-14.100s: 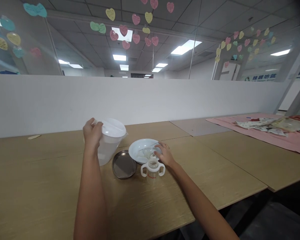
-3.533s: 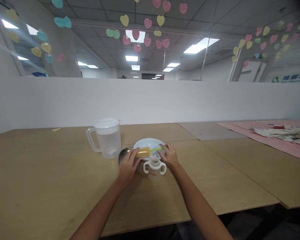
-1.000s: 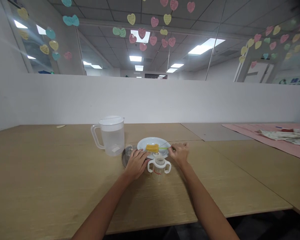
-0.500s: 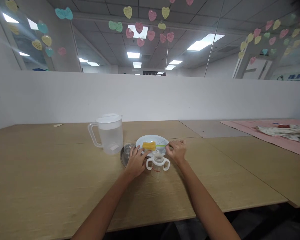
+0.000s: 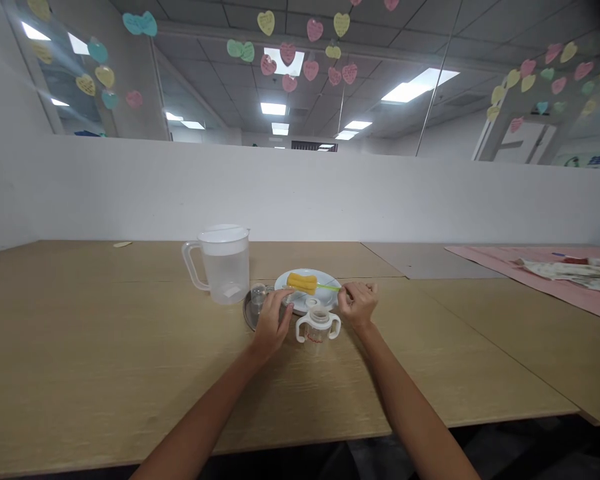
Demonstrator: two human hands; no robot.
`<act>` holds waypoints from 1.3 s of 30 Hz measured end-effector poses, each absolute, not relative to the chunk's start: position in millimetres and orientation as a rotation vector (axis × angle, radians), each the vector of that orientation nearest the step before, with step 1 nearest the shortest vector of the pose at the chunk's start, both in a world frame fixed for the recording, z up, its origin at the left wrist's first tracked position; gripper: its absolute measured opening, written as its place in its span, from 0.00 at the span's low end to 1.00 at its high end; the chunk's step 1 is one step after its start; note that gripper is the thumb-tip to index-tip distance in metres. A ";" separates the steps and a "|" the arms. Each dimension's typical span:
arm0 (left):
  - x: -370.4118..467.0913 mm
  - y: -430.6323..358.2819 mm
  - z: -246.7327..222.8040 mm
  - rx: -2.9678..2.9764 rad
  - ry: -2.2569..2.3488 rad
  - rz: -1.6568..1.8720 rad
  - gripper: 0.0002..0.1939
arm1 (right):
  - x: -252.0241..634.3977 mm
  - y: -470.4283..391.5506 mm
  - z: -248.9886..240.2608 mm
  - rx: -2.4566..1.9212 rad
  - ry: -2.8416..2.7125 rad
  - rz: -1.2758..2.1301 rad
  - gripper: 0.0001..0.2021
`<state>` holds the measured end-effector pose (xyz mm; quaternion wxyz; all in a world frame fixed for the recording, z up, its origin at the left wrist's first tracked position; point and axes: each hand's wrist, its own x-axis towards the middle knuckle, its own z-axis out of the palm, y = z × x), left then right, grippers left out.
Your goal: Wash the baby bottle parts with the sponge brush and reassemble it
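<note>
My right hand (image 5: 359,303) is closed around the green handle of a bottle brush with a yellow sponge head (image 5: 301,283). The sponge is over a white plate (image 5: 325,300), tilted slightly, its left end a little higher than its right. At that left end is my left hand (image 5: 274,319), thumb apart from the fingers; whether the fingertips touch the sponge I cannot tell. Between my hands, in front of the plate, stands a clear baby bottle (image 5: 316,330) with two white handles and an open top. A small white part (image 5: 313,304) lies just behind it.
A lidded plastic pitcher (image 5: 225,267) stands behind and left of my left hand. A round metal tray (image 5: 249,317) holds a small clear cup (image 5: 259,293), partly hidden by that hand. Far right, a pink cloth (image 5: 485,257) carries a patterned fabric. A white partition (image 5: 305,193) rises behind the table.
The sponge's left end has lifted and the brush now slants. My left hand has drawn back slightly, its thumb and fingers further apart. The view has shifted a little.
</note>
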<state>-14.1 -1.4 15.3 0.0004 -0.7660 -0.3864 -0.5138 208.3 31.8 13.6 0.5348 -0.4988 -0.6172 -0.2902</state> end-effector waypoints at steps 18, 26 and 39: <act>-21.4 7.3 14.3 -2.270 -1.505 -1.732 0.12 | 212.3 37.9 6.6 -1.211 -1.422 -0.675 0.10; -33.7 12.9 19.8 -2.010 -1.614 -1.629 0.19 | 215.1 50.7 3.0 -1.311 -1.237 -0.770 0.11; -67.4 31.0 16.1 -2.045 -1.739 -0.996 0.10 | 230.9 63.1 -6.7 -1.452 -1.206 -0.802 0.09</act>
